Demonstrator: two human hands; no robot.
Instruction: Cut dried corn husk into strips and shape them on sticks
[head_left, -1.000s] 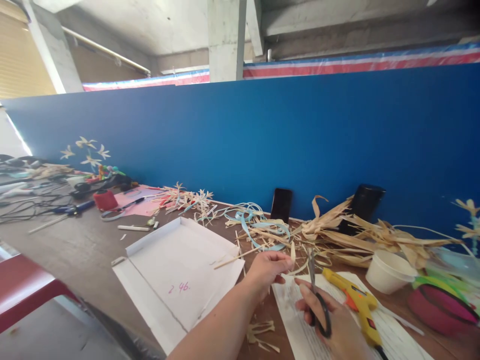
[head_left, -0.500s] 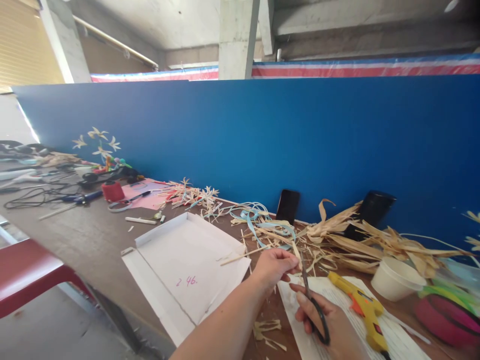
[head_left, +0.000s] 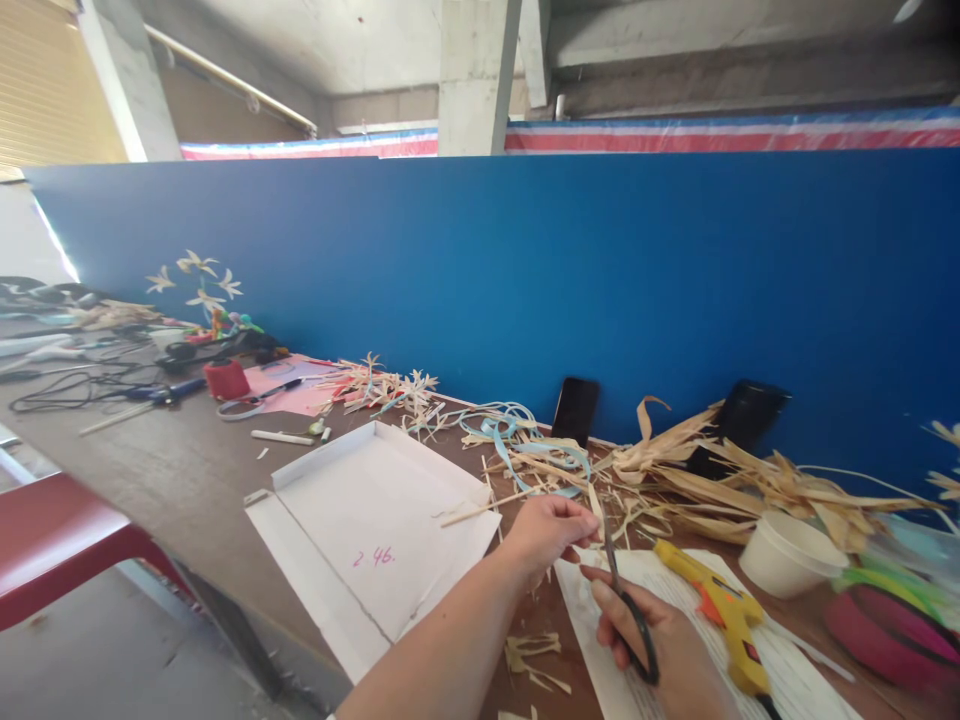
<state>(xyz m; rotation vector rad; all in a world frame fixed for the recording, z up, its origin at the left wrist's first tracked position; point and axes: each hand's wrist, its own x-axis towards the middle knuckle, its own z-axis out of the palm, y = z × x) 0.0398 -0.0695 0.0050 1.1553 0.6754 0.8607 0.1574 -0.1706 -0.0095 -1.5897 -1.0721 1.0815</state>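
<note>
My left hand (head_left: 551, 532) pinches a pale strip of dried husk (head_left: 594, 500) between thumb and fingertips, its free end pointing up. My right hand (head_left: 645, 630) is closed round the black handles of a pair of scissors (head_left: 639, 622). Their blades point up and away, right beside the strip at my left fingertips; whether they touch it I cannot tell. Under my right hand lies a printed sheet of paper (head_left: 592, 640). Small cut husk scraps (head_left: 534, 655) lie on the brown table below my left wrist.
A white box lid (head_left: 375, 510) marked in pink stands left. Behind my hands lie blue ribbon (head_left: 517, 450), dried husks (head_left: 667, 450) and a leaning phone (head_left: 576, 410). To the right are a yellow glue gun (head_left: 724, 610) and white cup (head_left: 793, 555). A blue partition (head_left: 480, 270) closes the back.
My hands stay almost in place, with the strip and scissors held the same way. Only a slight shift of the whole view shows.
</note>
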